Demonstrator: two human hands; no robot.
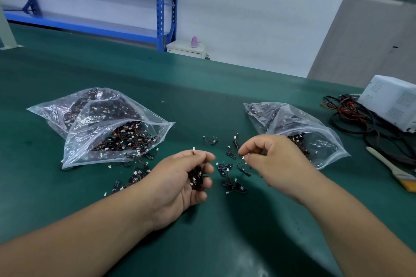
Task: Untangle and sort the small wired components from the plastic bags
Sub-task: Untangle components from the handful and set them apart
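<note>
Left hand (180, 186) grips wired components (197, 177); white box (391, 101) markings unreadable.

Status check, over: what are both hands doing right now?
Left hand grips clump of wired components. Right hand pinches one white connector. Loose pieces on mat between them.

Clear glossy plastic bags (108, 123), matt green table mat (202, 87), blue painted metal shelving (160, 7)

An electronics workshop is indicated by the green-matted surface (225, 96), blue steel racking (161, 7), a white bench instrument (392, 101) and coiled test leads (351, 112).
</note>
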